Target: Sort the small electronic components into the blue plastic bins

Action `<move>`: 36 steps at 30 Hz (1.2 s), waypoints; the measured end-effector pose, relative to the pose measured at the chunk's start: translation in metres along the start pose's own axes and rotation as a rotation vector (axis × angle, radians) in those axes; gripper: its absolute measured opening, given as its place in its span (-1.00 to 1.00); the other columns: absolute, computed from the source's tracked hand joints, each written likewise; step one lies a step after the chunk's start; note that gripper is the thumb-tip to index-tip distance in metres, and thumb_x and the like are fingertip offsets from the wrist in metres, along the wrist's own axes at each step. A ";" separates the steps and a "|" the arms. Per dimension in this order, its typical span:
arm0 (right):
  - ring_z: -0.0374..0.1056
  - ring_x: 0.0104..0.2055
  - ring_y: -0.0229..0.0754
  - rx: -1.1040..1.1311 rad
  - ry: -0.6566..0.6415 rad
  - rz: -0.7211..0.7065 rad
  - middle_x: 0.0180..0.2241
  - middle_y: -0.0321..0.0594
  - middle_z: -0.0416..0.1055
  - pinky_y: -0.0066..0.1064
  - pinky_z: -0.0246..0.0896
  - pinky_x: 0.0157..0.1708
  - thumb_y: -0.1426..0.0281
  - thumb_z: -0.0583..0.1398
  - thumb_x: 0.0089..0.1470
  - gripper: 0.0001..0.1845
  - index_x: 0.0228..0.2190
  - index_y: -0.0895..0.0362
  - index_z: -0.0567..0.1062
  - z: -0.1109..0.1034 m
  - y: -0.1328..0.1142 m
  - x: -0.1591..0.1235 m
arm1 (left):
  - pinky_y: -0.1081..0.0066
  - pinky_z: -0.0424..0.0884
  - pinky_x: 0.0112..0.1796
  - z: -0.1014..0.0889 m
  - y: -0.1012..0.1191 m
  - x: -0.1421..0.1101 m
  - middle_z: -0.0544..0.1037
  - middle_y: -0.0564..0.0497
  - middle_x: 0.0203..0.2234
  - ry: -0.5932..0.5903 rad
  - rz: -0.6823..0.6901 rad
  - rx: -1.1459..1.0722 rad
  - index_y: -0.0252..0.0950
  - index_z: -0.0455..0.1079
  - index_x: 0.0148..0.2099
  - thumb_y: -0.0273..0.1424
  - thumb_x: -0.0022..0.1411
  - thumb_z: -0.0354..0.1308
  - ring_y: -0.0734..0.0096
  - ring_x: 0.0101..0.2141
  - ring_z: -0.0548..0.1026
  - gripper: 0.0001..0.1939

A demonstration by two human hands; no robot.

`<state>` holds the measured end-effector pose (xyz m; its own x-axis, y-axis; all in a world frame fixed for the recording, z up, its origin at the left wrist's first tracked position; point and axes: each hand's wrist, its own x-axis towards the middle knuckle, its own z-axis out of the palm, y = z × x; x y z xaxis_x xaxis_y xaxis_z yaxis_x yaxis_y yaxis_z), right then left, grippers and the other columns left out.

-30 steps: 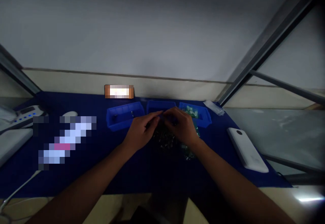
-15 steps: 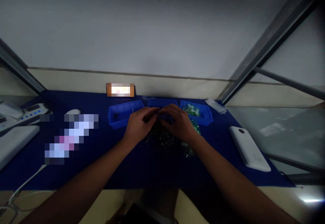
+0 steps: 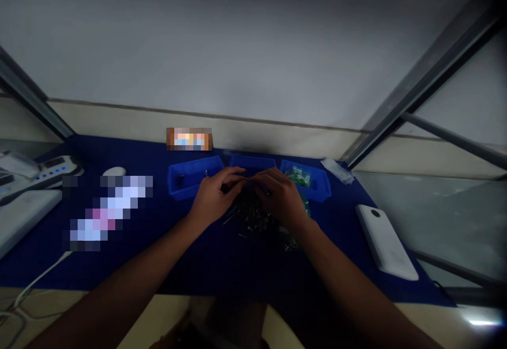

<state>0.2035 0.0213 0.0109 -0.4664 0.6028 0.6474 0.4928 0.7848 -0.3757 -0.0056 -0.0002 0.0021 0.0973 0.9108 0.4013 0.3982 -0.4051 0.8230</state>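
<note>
My left hand (image 3: 216, 193) and my right hand (image 3: 279, 193) meet at their fingertips above the blue table. Both hands are closed in a pinch, and whatever sits between the fingertips is too small and dark to make out. Beneath them lies a dark pile of small thin pieces (image 3: 255, 217), partly hidden by my right hand. Shiny clear and green plastic packets (image 3: 292, 241) lie by my right wrist. Three blue bins stand just beyond: a left bin (image 3: 186, 190) with a few small items, a middle bin (image 3: 253, 162) mostly hidden, and a right bin (image 3: 322, 188) holding green packets (image 3: 299, 175).
A phone with a blurred screen (image 3: 189, 139) leans on the back wall. To the left are a power strip (image 3: 59, 169), a white mouse-like object (image 3: 114, 172) and a cabled device (image 3: 111, 211). A white power bank (image 3: 388, 243) and clear plastic bags (image 3: 338, 171) lie right.
The fingertips of my hands have shifted slightly, and my right hand's fingers are a little lower. The view has tilted slightly. The bins stay in place.
</note>
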 end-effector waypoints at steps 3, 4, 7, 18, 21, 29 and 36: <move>0.46 -0.10 -0.02 -0.029 -0.028 0.034 -0.20 -0.14 0.56 -0.17 0.43 -0.09 0.54 0.21 0.31 -0.72 0.00 0.06 0.56 0.001 -0.003 -0.003 | 0.32 0.59 -0.11 0.001 0.004 -0.003 0.73 0.01 -0.12 -0.017 -0.025 -0.022 -0.14 0.41 0.25 -0.22 0.42 0.23 0.26 -0.12 0.71 -0.60; 0.45 -0.09 -0.01 -0.034 -0.031 0.046 -0.19 -0.13 0.54 -0.16 0.44 -0.08 0.55 0.20 0.30 -0.65 0.07 0.06 0.53 0.000 -0.005 -0.004 | 0.33 0.59 -0.11 0.001 0.005 -0.003 0.73 0.01 -0.11 -0.020 -0.026 -0.031 -0.13 0.39 0.28 -0.21 0.43 0.23 0.26 -0.12 0.71 -0.57; 0.44 -0.07 -0.01 -0.018 -0.037 0.067 -0.15 -0.12 0.49 -0.14 0.46 -0.05 0.57 0.17 0.28 -0.45 0.24 -0.01 0.43 -0.001 -0.007 -0.007 | 0.29 0.58 -0.06 0.004 0.007 -0.007 0.73 0.01 -0.09 -0.012 -0.013 -0.019 -0.14 0.39 0.29 -0.19 0.43 0.22 0.24 -0.09 0.70 -0.56; 0.50 -0.21 -0.13 0.106 0.153 0.135 -0.19 -0.21 0.56 -0.25 0.47 -0.13 0.48 0.27 0.25 -0.87 -0.18 0.03 0.56 0.001 -0.010 -0.007 | 0.22 0.56 0.08 0.011 0.011 -0.013 0.66 -0.01 0.09 -0.068 0.073 0.000 -0.14 0.51 0.21 -0.21 0.50 0.11 0.18 0.07 0.63 -0.65; 0.50 -0.16 -0.12 0.123 0.136 0.126 -0.17 -0.21 0.55 -0.26 0.47 -0.11 0.52 0.27 0.21 -0.84 -0.20 0.03 0.56 0.004 -0.009 -0.007 | 0.21 0.55 0.09 0.012 0.010 -0.012 0.65 -0.03 0.08 -0.034 0.062 -0.031 -0.15 0.53 0.19 -0.19 0.46 0.17 0.17 0.06 0.62 -0.65; 0.51 -0.03 -0.08 0.122 0.036 0.063 -0.10 -0.17 0.55 -0.20 0.47 -0.01 0.62 0.22 0.19 -0.66 -0.07 0.03 0.56 0.008 -0.006 -0.007 | 0.19 0.58 0.05 0.012 0.002 -0.007 0.70 -0.01 -0.05 0.019 0.015 -0.053 -0.16 0.57 0.05 -0.29 0.40 0.22 0.22 -0.05 0.67 -0.77; 0.49 0.05 -0.07 0.076 0.041 0.060 0.00 -0.13 0.52 -0.15 0.48 0.03 0.59 0.14 0.31 -0.53 0.14 -0.04 0.51 0.002 -0.009 -0.009 | 0.20 0.60 -0.02 0.012 -0.002 -0.006 0.71 0.00 -0.13 0.025 -0.015 -0.094 -0.17 0.46 0.00 -0.37 0.36 0.24 0.22 -0.07 0.69 -0.83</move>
<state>0.2020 0.0086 0.0070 -0.4064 0.6436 0.6486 0.4611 0.7573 -0.4625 0.0045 -0.0041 -0.0066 0.0684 0.9150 0.3977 0.3123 -0.3982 0.8625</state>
